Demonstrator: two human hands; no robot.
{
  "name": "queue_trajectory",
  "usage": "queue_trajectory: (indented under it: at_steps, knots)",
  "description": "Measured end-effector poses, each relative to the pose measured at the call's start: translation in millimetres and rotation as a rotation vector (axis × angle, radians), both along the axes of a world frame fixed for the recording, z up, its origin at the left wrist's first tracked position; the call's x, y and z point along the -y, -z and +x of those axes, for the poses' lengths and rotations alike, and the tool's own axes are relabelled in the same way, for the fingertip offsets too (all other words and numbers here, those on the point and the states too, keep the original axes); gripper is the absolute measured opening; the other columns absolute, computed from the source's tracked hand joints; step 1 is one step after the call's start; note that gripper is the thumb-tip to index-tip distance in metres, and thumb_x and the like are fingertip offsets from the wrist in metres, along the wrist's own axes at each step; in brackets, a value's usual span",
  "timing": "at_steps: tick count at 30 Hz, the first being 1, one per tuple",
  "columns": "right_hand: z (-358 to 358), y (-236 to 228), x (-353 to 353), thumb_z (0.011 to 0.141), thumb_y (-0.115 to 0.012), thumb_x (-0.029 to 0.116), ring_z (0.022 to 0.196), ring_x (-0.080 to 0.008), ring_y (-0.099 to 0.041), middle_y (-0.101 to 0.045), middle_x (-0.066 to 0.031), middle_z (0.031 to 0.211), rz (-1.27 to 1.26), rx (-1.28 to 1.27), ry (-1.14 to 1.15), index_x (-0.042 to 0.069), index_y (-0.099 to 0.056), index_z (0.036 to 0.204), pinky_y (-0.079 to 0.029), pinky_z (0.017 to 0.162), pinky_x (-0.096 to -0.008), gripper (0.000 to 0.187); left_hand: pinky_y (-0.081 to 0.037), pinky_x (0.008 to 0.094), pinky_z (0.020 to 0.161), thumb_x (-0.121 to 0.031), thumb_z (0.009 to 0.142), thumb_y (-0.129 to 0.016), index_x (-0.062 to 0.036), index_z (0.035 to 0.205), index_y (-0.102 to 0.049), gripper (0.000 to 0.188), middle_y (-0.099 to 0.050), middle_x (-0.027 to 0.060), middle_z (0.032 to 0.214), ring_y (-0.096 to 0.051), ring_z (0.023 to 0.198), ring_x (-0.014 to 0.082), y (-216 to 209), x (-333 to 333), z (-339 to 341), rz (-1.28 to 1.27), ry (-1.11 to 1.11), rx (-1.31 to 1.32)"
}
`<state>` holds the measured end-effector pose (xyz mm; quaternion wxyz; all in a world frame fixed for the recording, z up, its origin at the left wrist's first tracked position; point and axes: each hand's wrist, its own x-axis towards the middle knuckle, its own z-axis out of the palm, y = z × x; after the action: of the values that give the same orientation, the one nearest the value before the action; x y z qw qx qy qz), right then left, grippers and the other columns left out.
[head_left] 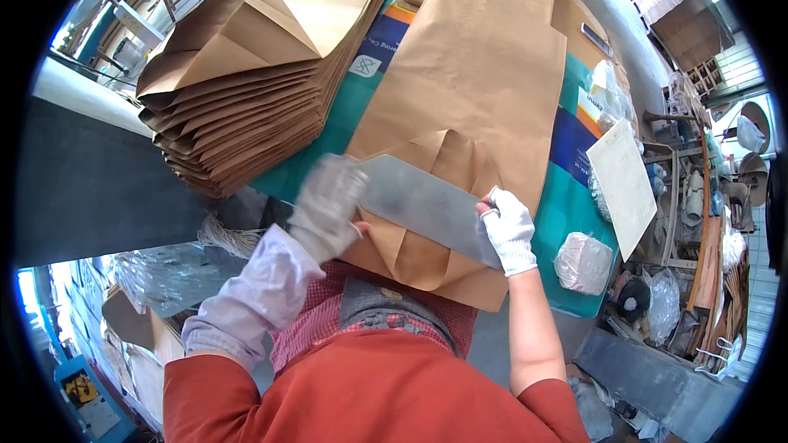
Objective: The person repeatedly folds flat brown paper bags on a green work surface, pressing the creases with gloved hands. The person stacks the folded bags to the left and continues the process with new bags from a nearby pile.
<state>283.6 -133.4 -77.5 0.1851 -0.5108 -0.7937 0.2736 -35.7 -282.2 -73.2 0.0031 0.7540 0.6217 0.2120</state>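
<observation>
Long brown paper sack (484,41) looks part-folded, flaps (402,256) unflattened!
At four o'clock, our right hand (510,230) pinches the flat translucent plate (427,203); our left hand (328,205), nine o'clock, blurs: grip unclear.

Right gloved hand (509,230) holds right end of translucent grey plate (427,201), across folded end of brown paper sack (476,49). Left gloved hand (327,201) blurs at plate's left end; contact hard to tell. Sack stack (246,98) sits upper left, white wrapped block (583,263) on teal cover (566,197).
</observation>
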Motion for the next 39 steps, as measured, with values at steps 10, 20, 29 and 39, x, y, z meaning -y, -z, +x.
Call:
queue_trajectory:
  at_steps: [10,20,29,39]
  knots:
    - [-10,5,-12,0.087,-0.077,0.023,0.089,-0.0359,-0.071,-0.073,-0.0126,0.096,-0.016,0.066,-0.055,0.011,-0.069,0.097,-0.055,0.074,-0.0449,0.018,-0.05,0.0499,0.106,-0.01,0.063,-0.079,0.0046,0.122,-0.064,0.063,-0.062,0.0185,0.137,-0.053,0.134,0.0406,22,8,27,0.034,0.079,0.055]
    - [-6,2,-6,0.084,-0.073,0.016,0.085,-0.0368,-0.069,-0.07,-0.0147,0.091,0.333,0.105,-0.14,0.011,-0.068,0.091,-0.056,0.074,-0.0472,0.011,-0.046,0.0501,0.111,-0.008,0.067,-0.077,0.0056,0.124,-0.061,0.06,-0.061,0.0225,0.137,-0.053,0.132,0.0438,-3,-6,33,-0.095,0.135,0.119]
    - [-13,8,43,0.073,-0.082,0.042,0.14,-0.0382,-0.047,-0.053,-0.0172,0.149,0.423,0.108,-0.302,0.003,-0.065,0.131,-0.031,0.122,-0.0562,0.072,-0.046,0.0538,0.106,-0.007,0.07,-0.074,-0.0018,0.131,-0.06,0.062,-0.054,0.0251,0.145,-0.048,0.137,0.0468,6,6,41,-0.148,0.135,-0.123]
    - [-18,10,44,0.077,-0.08,0.047,0.139,-0.037,-0.048,-0.053,-0.0149,0.15,0.424,0.137,-0.28,0.008,-0.065,0.133,-0.032,0.122,-0.0562,0.07,-0.046,0.0526,0.107,-0.01,0.068,-0.074,-0.0018,0.127,-0.063,0.061,-0.053,0.0231,0.146,-0.048,0.136,0.0441,-13,-1,37,-0.219,0.163,-0.12]
